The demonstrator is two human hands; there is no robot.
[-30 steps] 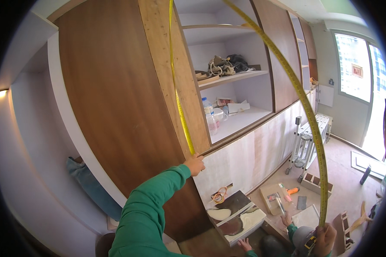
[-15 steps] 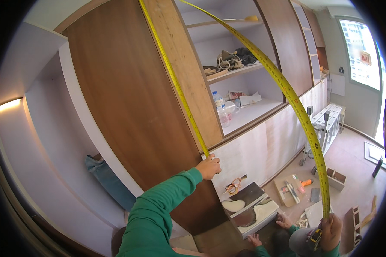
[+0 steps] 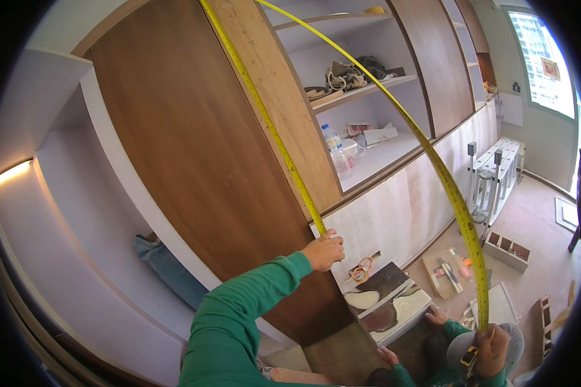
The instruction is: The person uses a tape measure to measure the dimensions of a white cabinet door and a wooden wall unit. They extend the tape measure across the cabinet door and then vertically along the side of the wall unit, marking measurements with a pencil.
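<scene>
Long yellow measuring tape [image 3: 465, 222] out & lined up, no pencil mark seen yet

Left hand [image 3: 324, 250] has fingers pinched on tape's lower end, nr the top L corner of the pale whitish lower panel [image 3: 400, 200]. From there tape runs up btwn the tall reddish-brown wood panel [image 3: 193, 168] and the bare light-brown wood strip [image 3: 287, 103], then leaves view at top. A 2nd stretch arcs down in front of the open white shelves [image 3: 394, 145] to the right hand [image 3: 495, 348], which is closed round the tape by its small black-and-yellow case [image 3: 469, 357]. Bend up top is out of frame, so can't confirm it's one continuous run.

Progress, my read: tape's pulled out & lower end's positioned = done. No sign of marking; can't tell if a reading's been taken. Tape isn't wound back in, so that's left.
</scene>
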